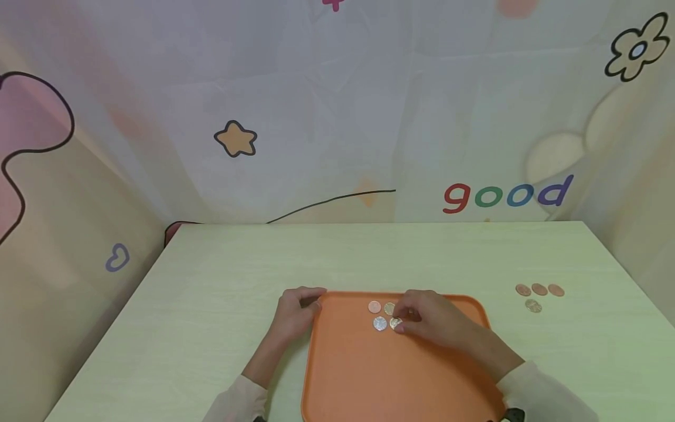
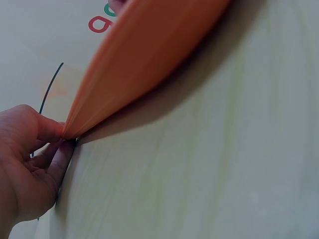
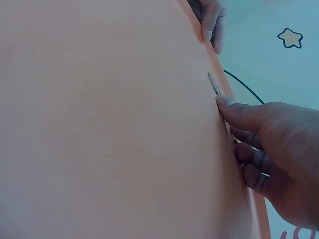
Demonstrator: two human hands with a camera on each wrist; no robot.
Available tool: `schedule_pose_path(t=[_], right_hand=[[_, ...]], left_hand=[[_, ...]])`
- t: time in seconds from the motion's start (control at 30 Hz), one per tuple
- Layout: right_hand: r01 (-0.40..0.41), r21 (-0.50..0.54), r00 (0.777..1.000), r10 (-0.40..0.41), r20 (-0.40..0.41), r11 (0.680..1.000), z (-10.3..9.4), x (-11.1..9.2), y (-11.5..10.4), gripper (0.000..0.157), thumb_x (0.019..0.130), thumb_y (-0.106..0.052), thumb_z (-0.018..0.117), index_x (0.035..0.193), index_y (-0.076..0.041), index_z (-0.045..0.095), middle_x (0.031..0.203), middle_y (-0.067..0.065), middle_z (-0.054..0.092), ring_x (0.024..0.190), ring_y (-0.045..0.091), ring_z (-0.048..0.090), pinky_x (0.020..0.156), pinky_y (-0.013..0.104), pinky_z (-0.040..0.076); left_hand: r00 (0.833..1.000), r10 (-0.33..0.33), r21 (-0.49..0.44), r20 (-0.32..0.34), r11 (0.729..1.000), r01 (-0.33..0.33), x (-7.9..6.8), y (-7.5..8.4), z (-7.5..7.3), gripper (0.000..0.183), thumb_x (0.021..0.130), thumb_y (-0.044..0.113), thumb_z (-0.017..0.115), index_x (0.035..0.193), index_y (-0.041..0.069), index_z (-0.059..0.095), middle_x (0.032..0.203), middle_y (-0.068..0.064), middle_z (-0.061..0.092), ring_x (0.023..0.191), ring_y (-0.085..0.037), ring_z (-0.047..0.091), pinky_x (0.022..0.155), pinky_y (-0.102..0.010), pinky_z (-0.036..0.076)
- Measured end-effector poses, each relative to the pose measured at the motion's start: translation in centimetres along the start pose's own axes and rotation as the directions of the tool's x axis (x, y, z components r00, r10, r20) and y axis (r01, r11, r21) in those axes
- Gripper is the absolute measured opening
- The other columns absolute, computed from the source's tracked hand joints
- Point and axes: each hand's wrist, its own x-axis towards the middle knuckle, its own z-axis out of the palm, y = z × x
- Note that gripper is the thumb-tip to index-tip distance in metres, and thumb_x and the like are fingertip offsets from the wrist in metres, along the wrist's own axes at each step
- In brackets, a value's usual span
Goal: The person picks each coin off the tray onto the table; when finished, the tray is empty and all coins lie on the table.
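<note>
Left hand (image 1: 296, 313) reaches forward, thumb and fingers pinching the far-left corner of the orange tray (image 1: 390, 375). Right hand (image 1: 435, 319) angles in from the right, thumb and forefinger pinching a coin (image 1: 395, 323) beside three tray coins (image 1: 379, 323). Only head view shows four outlying coins (image 1: 539, 289) on the table (image 1: 184, 328); left-wrist view gives the corner grip from outside.

3 views share tray (image 1: 390, 375), 2 close-up.

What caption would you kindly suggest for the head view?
Left hand gripping an orange rectangular plastic tray, right hand touching a round gold-coloured metal coin on it.
</note>
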Motion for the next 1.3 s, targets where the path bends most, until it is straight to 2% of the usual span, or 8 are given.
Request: schedule_pose_path(t=[0.17,0.47,0.7,0.93,1.1,1.3], right_hand=[[0.034,-0.017,0.999,-0.034,0.006,0.999,-0.1,-0.11,-0.14,0.014,0.088,-0.026,0.079,0.102,-0.021,0.077,0.091,-0.012,0.066,0.08,0.002,0.053,0.072,0.02,0.049],[0.06,-0.062,0.998,-0.059,0.028,0.996,-0.2,-0.12,-0.3,0.013,0.091,-0.024,0.076,0.102,-0.019,0.072,0.093,-0.012,0.062,0.082,0.002,0.052,0.076,0.023,0.05],[0.073,-0.053,0.997,-0.071,0.037,0.996,-0.07,-0.2,-0.12,0.012,0.091,-0.021,0.075,0.102,-0.018,0.07,0.094,-0.011,0.062,0.084,0.001,0.053,0.08,0.024,0.052],[0.084,-0.039,0.995,-0.082,0.051,0.996,-0.08,-0.07,0.07,0.011,0.092,-0.02,0.074,0.103,-0.018,0.07,0.096,-0.011,0.062,0.084,0.001,0.053,0.078,0.023,0.051],[0.097,-0.051,0.994,-0.094,0.055,0.994,-0.12,-0.08,0.01,0.012,0.092,-0.021,0.074,0.102,-0.017,0.068,0.096,-0.01,0.061,0.083,0.001,0.051,0.077,0.023,0.05],[0.069,-0.014,0.996,-0.068,0.058,0.998,-0.17,-0.11,-0.21,0.013,0.092,-0.019,0.075,0.101,-0.019,0.066,0.093,-0.011,0.063,0.084,0.004,0.052,0.076,0.022,0.049]], left_hand=[[1.0,-0.001,0.003,-0.003,1.0,0.002,-0.01,0.05,-0.03,0.029,0.091,-0.005,0.061,0.116,-0.002,0.075,0.118,-0.02,0.073,0.112,-0.033,0.068,0.097,-0.047,0.057],[1.0,0.001,0.009,-0.005,1.0,-0.001,0.06,0.01,-0.03,0.03,0.09,-0.005,0.061,0.116,-0.002,0.075,0.117,-0.02,0.074,0.112,-0.034,0.068,0.096,-0.047,0.057],[1.0,-0.008,0.014,-0.004,1.0,0.008,0.06,0.14,-0.02,0.029,0.091,-0.005,0.061,0.116,-0.001,0.075,0.118,-0.019,0.074,0.112,-0.033,0.068,0.097,-0.046,0.057],[1.0,0.024,0.014,-0.005,1.0,-0.024,0.05,0.29,-0.06,0.028,0.091,-0.006,0.061,0.115,-0.004,0.075,0.115,-0.021,0.074,0.111,-0.035,0.068,0.096,-0.047,0.056],[1.0,0.008,0.021,-0.011,1.0,-0.008,0.09,0.11,0.05,0.028,0.09,-0.007,0.06,0.114,-0.003,0.075,0.115,-0.021,0.074,0.111,-0.035,0.068,0.097,-0.048,0.056],[1.0,0.008,0.03,-0.017,1.0,-0.008,0.06,0.05,0.11,0.028,0.09,-0.007,0.061,0.114,-0.003,0.076,0.115,-0.02,0.074,0.111,-0.035,0.069,0.097,-0.048,0.056]])
